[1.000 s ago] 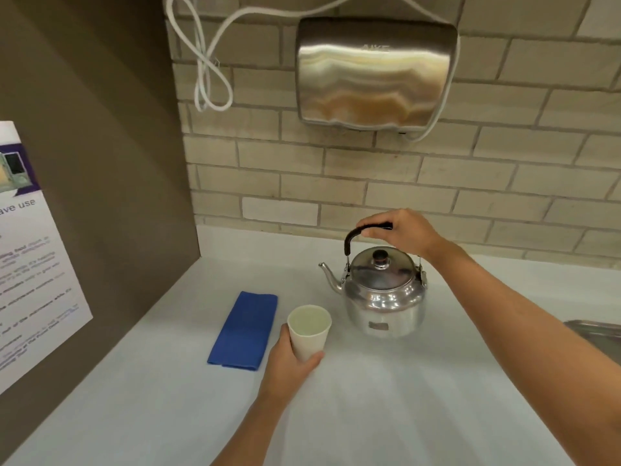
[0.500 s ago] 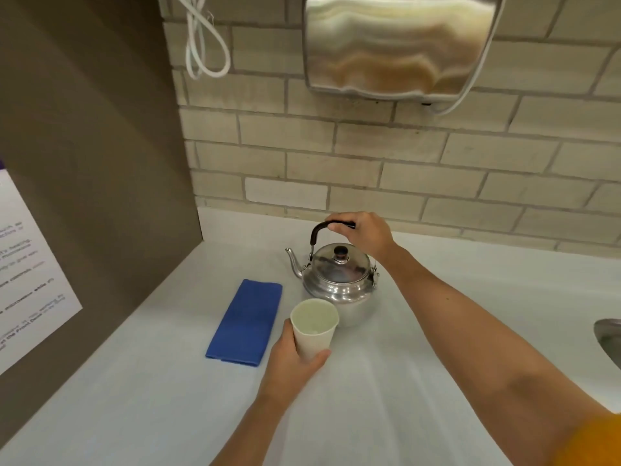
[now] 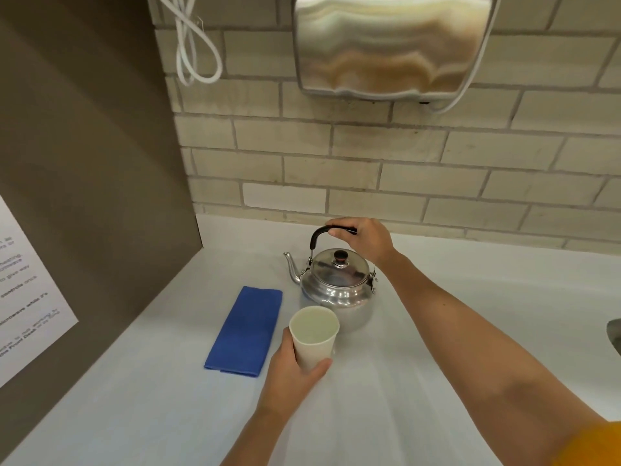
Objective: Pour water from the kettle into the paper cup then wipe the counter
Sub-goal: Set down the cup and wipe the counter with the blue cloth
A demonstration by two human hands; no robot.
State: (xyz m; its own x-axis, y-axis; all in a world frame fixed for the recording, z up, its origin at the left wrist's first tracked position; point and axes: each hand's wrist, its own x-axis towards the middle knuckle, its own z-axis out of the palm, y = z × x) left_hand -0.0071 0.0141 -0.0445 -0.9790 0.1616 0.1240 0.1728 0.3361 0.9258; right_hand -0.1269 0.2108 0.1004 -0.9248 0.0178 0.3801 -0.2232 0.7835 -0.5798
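– where's the kettle [image 3: 337, 290]?
– on the worktop [image 3: 437, 331], right hand [image 3: 364, 238] fingers curled round its handle. looks heavy.
– and the paper cup [image 3: 314, 334]?
– left hand [image 3: 292, 375] fingers wrapped round it – light, squashy.

Stainless hand dryer [image 3: 389, 45], wall-mounted, top edge cut off by the frame. White cable [image 3: 196, 45], looped, hanging on the wall left of the dryer. Pale brick wall [image 3: 403, 163] with grey mortar lines. Brown side panel [image 3: 84, 146] at left, bearing a white printed notice [image 3: 27, 290], text mostly unreadable. Metal sink rim [image 3: 614, 332] at far right edge.
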